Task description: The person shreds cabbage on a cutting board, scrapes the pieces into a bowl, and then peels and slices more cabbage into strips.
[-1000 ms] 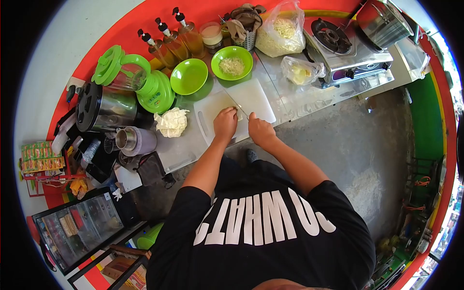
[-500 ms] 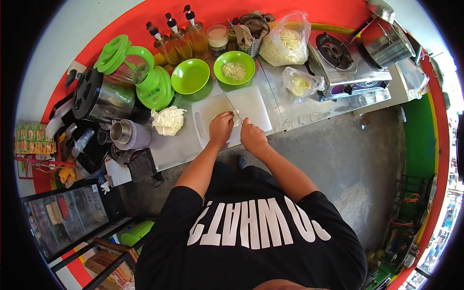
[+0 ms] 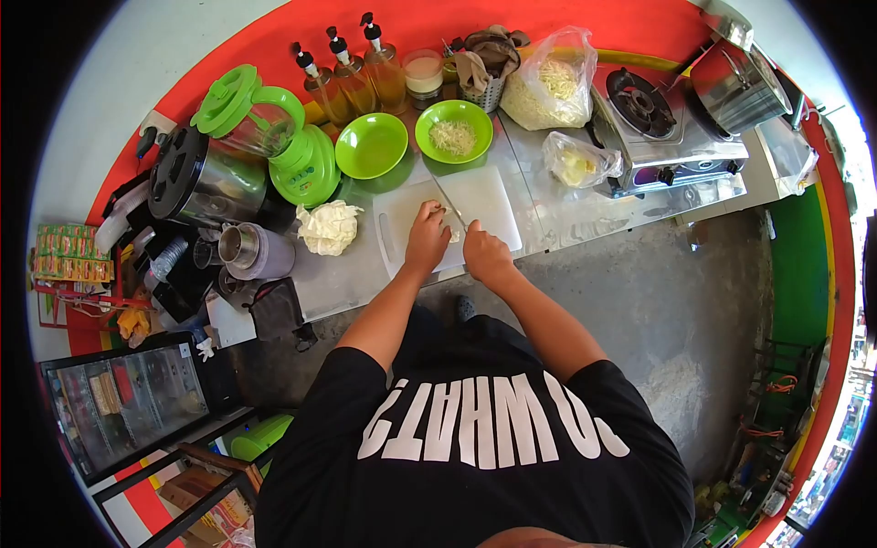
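Note:
A white cutting board (image 3: 493,196) lies on the metal counter. Over its right part my right hand (image 3: 487,251) is closed round the handle of a knife (image 3: 449,198), whose blade points up and to the left. My left hand (image 3: 427,236) rests on the board just left of the blade, fingers bent and pressed on a small pale piece. What exactly they hold is too small to name. Behind the board are a green bowl with pale shreds (image 3: 453,133) and another green bowl (image 3: 372,146). A whitish leafy head (image 3: 329,227) sits left of the board.
A green blender (image 3: 306,164), pump bottles (image 3: 351,80) and a steel pot (image 3: 196,178) stand at the back left. To the right are a bag of pale shreds (image 3: 553,89), a smaller bag (image 3: 580,162), a gas stove (image 3: 676,151) and a large pot (image 3: 742,89).
The whole view has shifted slightly, so the counter things appear a little further right and lower. Both hands stay at the board, with the knife still in my right hand.

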Demonstrator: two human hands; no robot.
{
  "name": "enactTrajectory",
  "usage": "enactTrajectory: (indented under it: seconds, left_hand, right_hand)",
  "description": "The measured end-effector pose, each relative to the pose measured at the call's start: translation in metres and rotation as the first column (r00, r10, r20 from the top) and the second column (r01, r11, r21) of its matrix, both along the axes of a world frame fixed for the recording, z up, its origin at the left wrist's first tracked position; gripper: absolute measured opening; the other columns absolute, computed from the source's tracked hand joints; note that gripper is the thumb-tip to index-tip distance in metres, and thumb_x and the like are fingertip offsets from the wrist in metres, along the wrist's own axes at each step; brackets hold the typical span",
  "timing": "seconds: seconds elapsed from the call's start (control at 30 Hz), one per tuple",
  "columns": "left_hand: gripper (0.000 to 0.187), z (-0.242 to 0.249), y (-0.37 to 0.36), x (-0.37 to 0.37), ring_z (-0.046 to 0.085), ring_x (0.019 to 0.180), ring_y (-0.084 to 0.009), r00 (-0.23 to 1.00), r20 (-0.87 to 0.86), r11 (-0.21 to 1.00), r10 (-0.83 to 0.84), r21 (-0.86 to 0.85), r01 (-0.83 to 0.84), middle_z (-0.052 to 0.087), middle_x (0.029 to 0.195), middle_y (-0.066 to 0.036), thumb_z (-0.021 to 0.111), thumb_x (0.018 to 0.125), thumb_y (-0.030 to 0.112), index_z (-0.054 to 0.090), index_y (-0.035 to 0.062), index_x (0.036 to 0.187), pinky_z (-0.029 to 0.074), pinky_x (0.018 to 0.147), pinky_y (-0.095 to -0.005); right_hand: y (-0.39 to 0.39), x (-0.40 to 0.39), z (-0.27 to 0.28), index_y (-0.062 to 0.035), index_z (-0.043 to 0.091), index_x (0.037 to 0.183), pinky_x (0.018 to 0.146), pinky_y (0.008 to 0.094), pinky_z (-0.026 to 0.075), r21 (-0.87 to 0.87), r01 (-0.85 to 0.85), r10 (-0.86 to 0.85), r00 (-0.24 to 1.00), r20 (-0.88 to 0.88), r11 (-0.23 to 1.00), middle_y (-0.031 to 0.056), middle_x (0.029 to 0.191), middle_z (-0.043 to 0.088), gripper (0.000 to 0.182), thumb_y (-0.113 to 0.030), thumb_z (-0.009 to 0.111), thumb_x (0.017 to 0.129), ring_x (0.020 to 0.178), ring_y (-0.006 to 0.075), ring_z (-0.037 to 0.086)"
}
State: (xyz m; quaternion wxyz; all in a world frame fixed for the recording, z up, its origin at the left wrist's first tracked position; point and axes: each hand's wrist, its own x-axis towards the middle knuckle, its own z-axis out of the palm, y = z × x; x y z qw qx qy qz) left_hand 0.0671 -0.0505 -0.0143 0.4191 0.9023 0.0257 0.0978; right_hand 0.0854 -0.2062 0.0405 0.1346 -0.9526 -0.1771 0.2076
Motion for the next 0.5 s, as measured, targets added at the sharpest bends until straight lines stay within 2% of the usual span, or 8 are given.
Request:
enactTrajectory:
  seconds: [0.03,0.1,0.3,0.5]
  left_hand:
    - [0.041,0.0,0.0,0.0,0.067,0.102,-0.0307,1.0,0.0,1.0,0.0,0.0,0.0,0.056,0.129,-0.016,0.075,0.08,0.001,0.066,-0.0055,0.119,0.055,0.088,-0.0391]
    - [0.037,-0.001,0.0,-0.001,0.062,0.103,-0.0325,0.99,0.14,0.977,0.01,0.212,-0.04,0.059,0.123,-0.015,0.076,0.078,0.004,0.069,-0.0037,0.114,0.052,0.093,-0.0406]
    - [0.033,-0.009,0.005,0.004,0.06,0.107,-0.0355,0.996,0.092,0.984,0.0,0.178,-0.016,0.068,0.112,-0.014,0.074,0.078,0.007,0.072,-0.0016,0.109,0.05,0.097,-0.0415]
    - [0.028,-0.007,0.008,-0.001,0.061,0.109,-0.0355,0.992,0.127,0.982,-0.029,0.187,0.004,0.071,0.114,-0.014,0.072,0.081,0.007,0.073,0.0,0.107,0.049,0.099,-0.0416]
  right_hand:
    - [0.0,0.0,0.005,0.0025,0.047,0.108,0.076,0.0451,0.061,-0.014,-0.015,0.015,1.0,-0.007,1.0,0.027,0.091,0.073,0.016,-0.011,0.049,0.099,0.089,0.0403,0.074]
    - [0.003,-0.002,0.008,0.0027,0.047,0.108,0.076,0.0451,0.061,-0.007,0.001,-0.001,1.0,-0.011,1.0,0.0269,0.091,0.073,0.016,-0.011,0.049,0.099,0.088,0.0399,0.075]
    - [0.004,-0.014,-0.016,0.0033,0.047,0.106,0.077,0.0446,0.062,0.003,0.038,-0.038,0.999,-0.017,0.999,0.0259,0.09,0.073,0.018,-0.012,0.051,0.098,0.088,0.0389,0.075]
    - [0.003,-0.002,-0.008,0.0033,0.046,0.108,0.075,0.0442,0.062,-0.013,-0.011,0.011,1.0,0.025,1.0,0.025,0.089,0.073,0.019,-0.013,0.051,0.099,0.086,0.0388,0.075]
